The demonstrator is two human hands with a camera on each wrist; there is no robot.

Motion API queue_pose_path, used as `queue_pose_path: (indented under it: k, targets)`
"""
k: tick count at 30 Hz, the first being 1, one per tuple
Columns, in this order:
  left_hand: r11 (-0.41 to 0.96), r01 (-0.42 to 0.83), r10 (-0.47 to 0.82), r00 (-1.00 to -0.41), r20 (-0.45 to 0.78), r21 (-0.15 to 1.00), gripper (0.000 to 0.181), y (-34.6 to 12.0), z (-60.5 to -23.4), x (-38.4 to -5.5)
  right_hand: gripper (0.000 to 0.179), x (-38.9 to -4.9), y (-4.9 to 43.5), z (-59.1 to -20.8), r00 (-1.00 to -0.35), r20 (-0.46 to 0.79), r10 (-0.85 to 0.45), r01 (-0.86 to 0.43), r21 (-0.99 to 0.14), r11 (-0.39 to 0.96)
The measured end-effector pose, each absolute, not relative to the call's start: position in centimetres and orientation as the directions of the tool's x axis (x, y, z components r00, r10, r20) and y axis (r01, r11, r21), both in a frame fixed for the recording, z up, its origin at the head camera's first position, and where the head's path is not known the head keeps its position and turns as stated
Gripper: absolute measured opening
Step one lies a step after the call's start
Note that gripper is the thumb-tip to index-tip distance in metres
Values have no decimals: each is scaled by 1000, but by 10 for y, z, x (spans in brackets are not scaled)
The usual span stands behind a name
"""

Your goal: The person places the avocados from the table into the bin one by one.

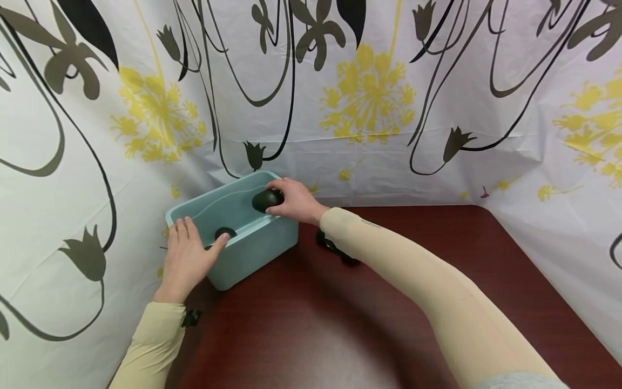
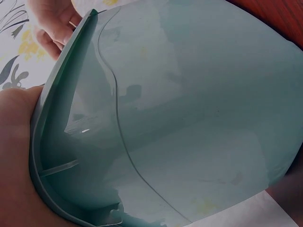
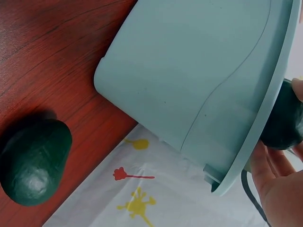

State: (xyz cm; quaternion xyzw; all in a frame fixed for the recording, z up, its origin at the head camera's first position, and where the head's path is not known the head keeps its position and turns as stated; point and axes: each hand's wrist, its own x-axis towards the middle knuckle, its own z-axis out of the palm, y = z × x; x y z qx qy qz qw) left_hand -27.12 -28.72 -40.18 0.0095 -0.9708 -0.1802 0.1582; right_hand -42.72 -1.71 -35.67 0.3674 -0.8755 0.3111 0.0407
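My right hand (image 1: pixel 298 201) grips a dark green avocado (image 1: pixel 264 200) by its end, over the far right part of a pale teal plastic bin (image 1: pixel 257 259). In the right wrist view this avocado (image 3: pixel 282 118) shows just past the bin's rim, with fingers (image 3: pixel 262 163) along its underside. My left hand (image 1: pixel 187 262) rests over the bin's near left corner, fingers extended across the rim and thumb spread to the right. Beside that thumb, another dark rounded thing (image 1: pixel 225 232) shows inside the bin, partly hidden by the near wall.
Another avocado (image 3: pixel 35 163) lies on the reddish-brown wooden table (image 3: pixel 61 52) outside the bin. A white cloth (image 1: pixel 369 167) with flower prints hangs behind the table and along its left side. Dark shapes (image 1: pixel 350 258) show under my right forearm.
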Motion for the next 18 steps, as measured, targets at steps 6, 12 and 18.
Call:
queue_pose_path:
  k: [6, 12, 18]
  targets:
    - [936, 42, -71, -950, 304, 350, 114, -287, -401, -272, 46, -428, -20, -358, -730, 290, -619, -664, -517, 541]
    - [935, 37, -75, -952, 298, 352, 114, -287, -401, -272, 39, -427, -18, -359, -731, 284, -621, -661, -518, 542]
    - [935, 30, -80, -953, 293, 352, 114, -287, -401, -271, 39, -425, -14, -359, -727, 292, -622, -667, -516, 537]
